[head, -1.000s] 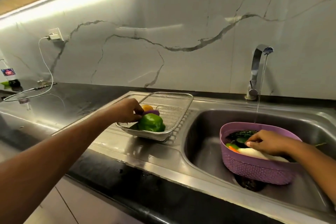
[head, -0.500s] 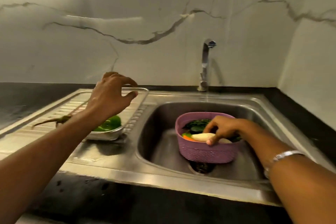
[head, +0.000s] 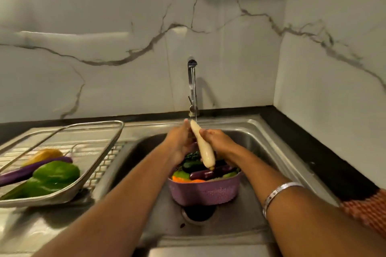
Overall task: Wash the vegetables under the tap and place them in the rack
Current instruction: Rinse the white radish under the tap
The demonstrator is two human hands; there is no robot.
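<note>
White, long radish (head: 202,145) sits between both hands, tilted up under the thin water stream from the steel tap (head: 192,87), over the middle of the steel sink (head: 261,148). Left hand (head: 179,142) and right hand (head: 217,142) both curl round it. It looks wet, so I think it could slip and drop back into the purple plastic basket (head: 204,192) just below, or splash water over the front edge.

Wire metal rack (head: 87,131) waits on the left drainboard, just beside the sink's left edge. Green bell pepper (head: 52,177), a long purple eggplant (head: 25,172) and something yellow (head: 45,154) fill its near corner. Its far side has room. The path left looks open.
</note>
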